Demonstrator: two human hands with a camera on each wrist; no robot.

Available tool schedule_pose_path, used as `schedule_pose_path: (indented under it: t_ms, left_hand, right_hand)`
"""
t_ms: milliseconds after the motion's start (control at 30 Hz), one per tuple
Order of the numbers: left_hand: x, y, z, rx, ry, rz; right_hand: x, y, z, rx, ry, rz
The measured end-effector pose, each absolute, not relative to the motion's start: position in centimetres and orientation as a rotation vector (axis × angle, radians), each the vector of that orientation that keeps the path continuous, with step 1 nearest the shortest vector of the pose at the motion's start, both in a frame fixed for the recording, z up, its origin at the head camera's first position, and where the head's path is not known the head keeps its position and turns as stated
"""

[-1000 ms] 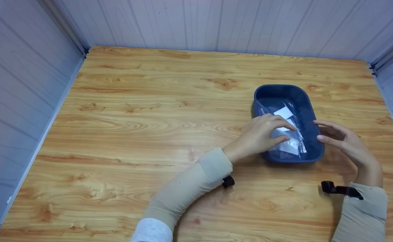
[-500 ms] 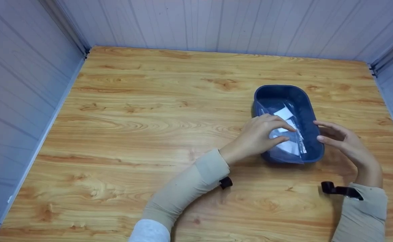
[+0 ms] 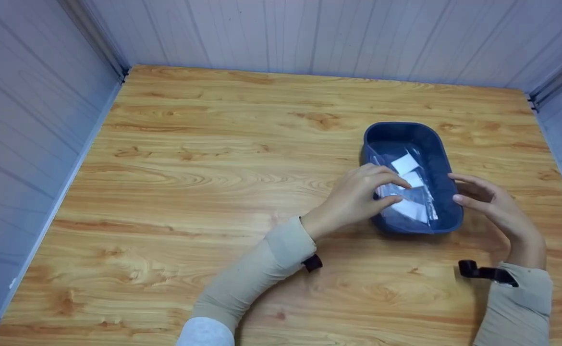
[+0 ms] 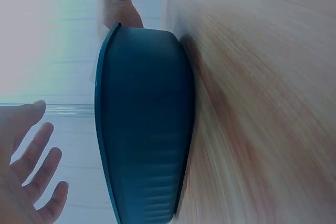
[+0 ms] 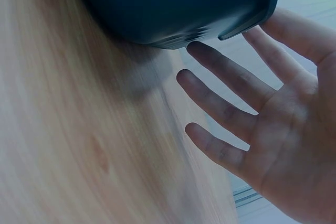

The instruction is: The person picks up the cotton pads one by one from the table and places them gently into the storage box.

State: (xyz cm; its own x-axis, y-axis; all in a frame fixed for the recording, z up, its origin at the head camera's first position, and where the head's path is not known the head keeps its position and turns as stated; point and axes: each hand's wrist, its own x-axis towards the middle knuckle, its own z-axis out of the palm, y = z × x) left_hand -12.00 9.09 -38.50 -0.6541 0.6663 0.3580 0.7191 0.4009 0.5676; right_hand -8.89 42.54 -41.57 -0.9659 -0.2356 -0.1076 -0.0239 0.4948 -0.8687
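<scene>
Clear plastic bags (image 3: pixel 408 209) with white patches lie in a dark blue bin (image 3: pixel 438 158), one of them reaching toward its near rim. Over the bin's left side hovers my left hand (image 3: pixel 358 190), thumb and fingers apart. In the left wrist view that hand (image 4: pixel 31 166) has nothing in it and stands clear of the bin's wall (image 4: pixel 144 119). My right hand (image 3: pixel 499 206) touches the bin's right rim with thumb and forefinger tips. Its other fingers (image 5: pixel 226 108) extend loosely beside the outer wall in the right wrist view.
The bin stands on a wood-grain table (image 3: pixel 213 144) toward the right. Pale panel walls (image 3: pixel 286 33) rise along the back and both sides. Black camera mounts (image 3: pixel 487 273) stick out from both sleeved wrists.
A clear bag has settled lower toward the bin's near rim. My left hand has drawn back slightly to the left, its fingers apart. The right hand has stayed at the rim.
</scene>
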Motion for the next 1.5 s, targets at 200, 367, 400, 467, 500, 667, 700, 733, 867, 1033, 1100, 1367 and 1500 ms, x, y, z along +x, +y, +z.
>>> schedule_pose_path:
  t_ms: [200, 367, 400, 467, 500, 667, 700, 733, 867, 1033, 1100, 1367, 1500]
  left_hand:
    - [-11.6, 7.9, -38.5, -1.249, -2.536, -1.102]
    - [-11.4, 6.8, -38.6, -1.252, -2.488, -1.149]
    - [-11.3, 6.6, -38.6, -1.251, -2.482, -1.157]
    - [-11.2, 6.3, -38.6, -1.246, -2.468, -1.171]
    - [-11.2, 6.1, -38.5, -1.242, -2.466, -1.169]
    - [-11.0, 5.0, -38.4, -1.222, -2.426, -1.144]
    - [-11.0, 4.8, -38.4, -1.215, -2.420, -1.141]
    - [-10.9, 4.6, -38.4, -1.209, -2.416, -1.137]
    - [-10.9, 3.7, -38.5, -1.178, -2.428, -1.127]
    - [-10.8, 2.6, -38.8, -1.129, -2.455, -1.100]
    - [-10.8, 2.1, -38.8, -1.110, -2.460, -1.095]
    - [-11.6, -0.1, -38.8, -1.031, -2.479, -1.056]
    - [-11.9, -1.4, -39.0, -0.997, -2.488, -1.027]
  right_hand:
    - [-8.8, 42.5, -41.5, -0.203, 2.544, -1.442]
    - [-8.7, 42.6, -41.5, -0.190, 2.552, -1.422]
    - [-8.6, 42.6, -41.5, -0.199, 2.554, -1.417]
    - [-8.6, 42.6, -41.5, -0.188, 2.554, -1.418]
    - [-8.6, 42.7, -41.5, -0.186, 2.555, -1.419]
    - [-8.6, 42.8, -41.5, -0.207, 2.559, -1.443]
    - [-8.6, 42.8, -41.6, -0.224, 2.559, -1.450]
    - [-8.5, 42.9, -41.6, -0.239, 2.559, -1.456]
    - [-8.6, 43.0, -41.7, -0.257, 2.554, -1.467]
    - [-8.7, 42.9, -41.8, -0.270, 2.561, -1.462]
    - [-8.7, 42.8, -41.7, -0.273, 2.568, -1.454]
    - [-8.7, 42.4, -41.2, -0.287, 2.593, -1.428]
    - [-8.7, 42.3, -41.0, -0.301, 2.605, -1.424]
